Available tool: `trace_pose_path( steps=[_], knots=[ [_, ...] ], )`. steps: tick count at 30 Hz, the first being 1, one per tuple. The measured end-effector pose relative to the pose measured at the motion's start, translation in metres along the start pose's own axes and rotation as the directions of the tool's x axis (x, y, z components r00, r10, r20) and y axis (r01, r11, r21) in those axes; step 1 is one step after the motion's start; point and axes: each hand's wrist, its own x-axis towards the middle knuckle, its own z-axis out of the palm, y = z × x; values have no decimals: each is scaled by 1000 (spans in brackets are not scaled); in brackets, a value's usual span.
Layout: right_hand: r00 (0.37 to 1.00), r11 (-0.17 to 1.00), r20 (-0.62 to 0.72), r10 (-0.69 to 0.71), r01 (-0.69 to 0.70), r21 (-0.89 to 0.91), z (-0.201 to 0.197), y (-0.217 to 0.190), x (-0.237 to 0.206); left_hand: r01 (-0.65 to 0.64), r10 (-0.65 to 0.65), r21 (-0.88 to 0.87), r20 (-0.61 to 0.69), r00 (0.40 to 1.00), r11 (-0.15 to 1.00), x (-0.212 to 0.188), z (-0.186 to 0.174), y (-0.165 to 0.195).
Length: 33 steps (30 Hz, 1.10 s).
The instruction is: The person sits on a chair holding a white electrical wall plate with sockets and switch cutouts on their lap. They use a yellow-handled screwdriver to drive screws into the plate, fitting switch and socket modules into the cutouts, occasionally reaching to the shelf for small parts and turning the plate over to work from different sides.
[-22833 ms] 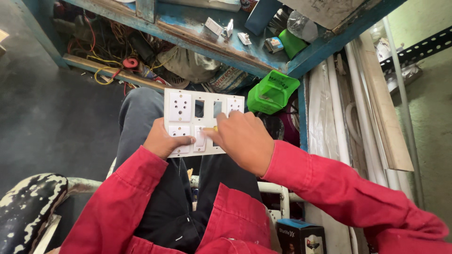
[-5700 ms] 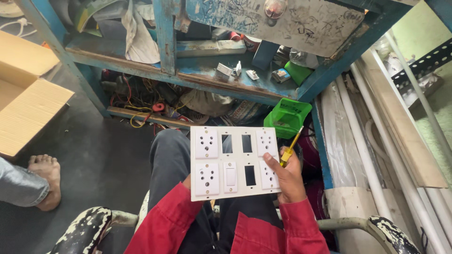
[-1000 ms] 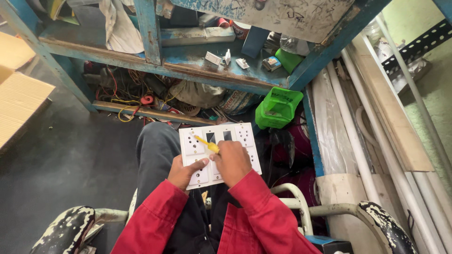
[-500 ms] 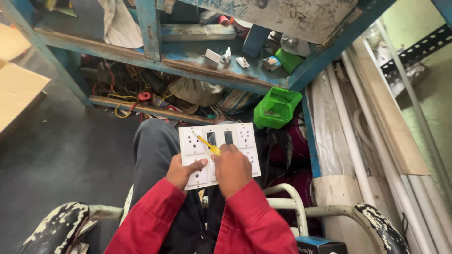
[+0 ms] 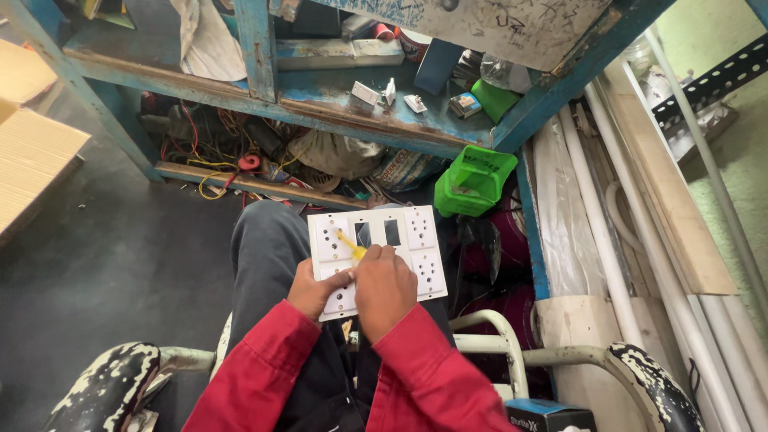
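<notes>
while the left hand (image 5: 314,290) steadies the switch plate (image 5: 416,240), the right hand (image 5: 386,286) grips a yellow screwdriver (image 5: 350,245).

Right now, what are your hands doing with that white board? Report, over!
Left hand steadies the white socket plate on the lap. Right hand, grip shut on yellow screwdriver, tip on the plate. Nothing in the way.

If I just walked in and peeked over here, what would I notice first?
Probably the white socket plate resting on the person's lap, with the right hand poking a yellow screwdriver at it while the left hand steadies its lower edge. Next, the bright green box just beyond it, under the chipped blue shelf with tangled wires beneath.
</notes>
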Motion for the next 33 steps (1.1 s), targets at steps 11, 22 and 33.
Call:
trace_pose_path(
  steps=[11, 22, 33],
  knots=[
    [968, 835, 93, -232, 149, 530, -36, 69, 24, 42, -45, -67, -47, 998, 997, -4, 7, 16],
    [996, 857, 47, -78, 43, 514, -93, 59, -13, -49, 50, 53, -19, 999, 997, -8, 9, 23],
    [999, 846, -35, -40, 53, 531, -87, 50, -25, -129, 129, 102, 2, 992, 986, -5, 4, 20]
  ],
)
